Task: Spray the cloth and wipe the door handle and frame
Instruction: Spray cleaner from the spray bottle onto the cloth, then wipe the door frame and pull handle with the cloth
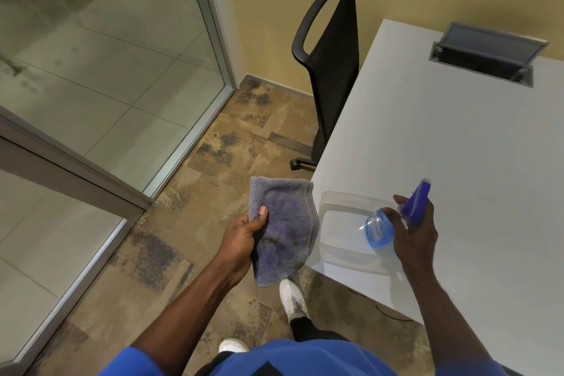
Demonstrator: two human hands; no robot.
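blue sleeves and both forearms fill the bottom of the view, with white shoes (292,296) seen on the patterned floor below. a grey-purple cloth (282,230) is pinched in the left hand (242,236), thumb on top near one upper corner and fingers folded behind, so that most of it hangs free over the floor just beside the white table's (457,146) edge. the right hand (413,232) is wrapped around the neck of a blue spray bottle (380,227), held over a clear plastic tray (335,198) on the table; its nozzle end is blurred, and whether a finger is on the trigger cannot be told.

the cloth is judged soft, light and limp, likely damp in its darker patches; it would be better gathered into the palm as a pad than held by a corner. the bottle appears light and partly filled, rigid but possibly slick, and is best taken at the neck.

a glass door and its metal frame (213,27) stand to the left, well apart from both hands; no handle is seen.
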